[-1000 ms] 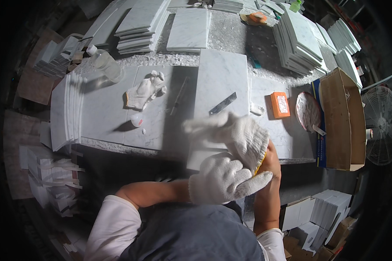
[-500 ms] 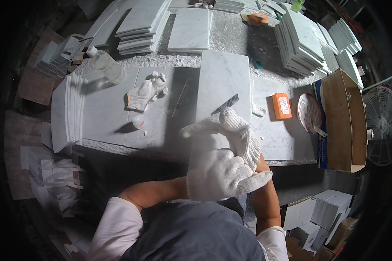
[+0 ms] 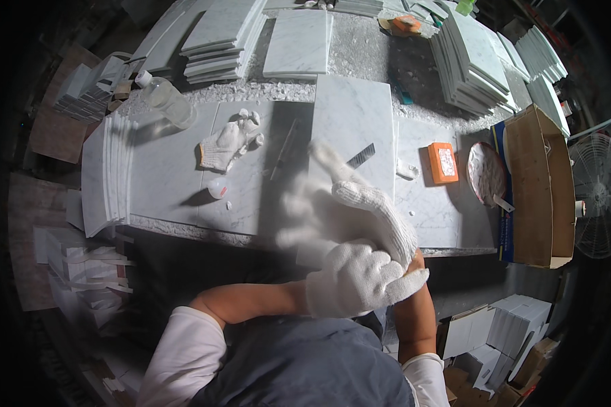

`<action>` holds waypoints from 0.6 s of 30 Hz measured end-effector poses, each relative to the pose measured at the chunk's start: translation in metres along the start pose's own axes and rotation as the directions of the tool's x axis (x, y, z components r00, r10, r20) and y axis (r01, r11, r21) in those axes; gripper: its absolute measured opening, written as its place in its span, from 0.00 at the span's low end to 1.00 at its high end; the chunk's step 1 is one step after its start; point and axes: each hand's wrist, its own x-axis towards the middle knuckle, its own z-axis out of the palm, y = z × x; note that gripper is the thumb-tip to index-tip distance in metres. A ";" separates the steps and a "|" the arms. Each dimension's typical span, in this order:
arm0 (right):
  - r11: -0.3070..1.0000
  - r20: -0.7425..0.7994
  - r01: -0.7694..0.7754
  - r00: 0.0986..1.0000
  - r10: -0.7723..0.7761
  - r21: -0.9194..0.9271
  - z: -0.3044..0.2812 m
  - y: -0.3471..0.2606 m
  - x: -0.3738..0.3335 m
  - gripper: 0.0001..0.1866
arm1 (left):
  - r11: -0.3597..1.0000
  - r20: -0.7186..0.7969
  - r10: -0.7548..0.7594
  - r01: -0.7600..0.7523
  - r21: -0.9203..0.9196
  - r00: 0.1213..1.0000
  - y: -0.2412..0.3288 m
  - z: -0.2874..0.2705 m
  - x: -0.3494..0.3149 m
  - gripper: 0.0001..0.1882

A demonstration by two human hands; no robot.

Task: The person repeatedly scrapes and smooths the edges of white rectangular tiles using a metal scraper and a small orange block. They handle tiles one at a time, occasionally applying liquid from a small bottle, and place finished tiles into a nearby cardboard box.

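Note:
My left hand (image 3: 356, 279), in a white knitted glove, is closed on the cuff of the glove on my right hand, at the wrist. My right hand (image 3: 363, 203) wears that white knitted work glove; its fingers are spread and partly blurred above a long white-grey marble slab (image 3: 352, 108). On the slab, beyond the right hand, lies a small dark ruled strip (image 3: 362, 155). Another white glove (image 3: 229, 141) with an orange-edged cuff lies on the worktop to the left. Below it stands a small whitish cup-like piece (image 3: 217, 188).
Stacked marble slabs (image 3: 220, 41) stand at the back left, with another stack (image 3: 468, 64) at the back right. A clear bottle (image 3: 166, 100) leans at left. To the right are an orange block (image 3: 443, 163), a round dish of white paste (image 3: 485, 173), a cardboard box (image 3: 540, 183) and a fan (image 3: 596, 193).
My right hand's fingers have spread and swung up and to the left. The left hand has shifted slightly right, still gripping the right glove's cuff.

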 end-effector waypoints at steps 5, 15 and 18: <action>1.000 -0.009 -0.012 1.000 0.012 0.021 -0.004 -0.002 -0.002 0.39 | 0.992 -0.024 -0.052 0.048 -0.120 0.998 0.014 0.008 -0.002 0.13; 0.950 -0.095 -0.163 0.976 0.195 0.267 -0.028 0.015 -0.044 0.49 | 0.718 0.398 -0.031 0.298 -0.629 0.917 0.026 0.019 -0.002 0.12; 0.842 -0.273 -0.149 0.905 0.328 0.518 -0.057 0.027 -0.064 0.52 | 0.921 0.322 -0.023 0.146 -0.361 0.946 0.014 0.022 -0.010 0.15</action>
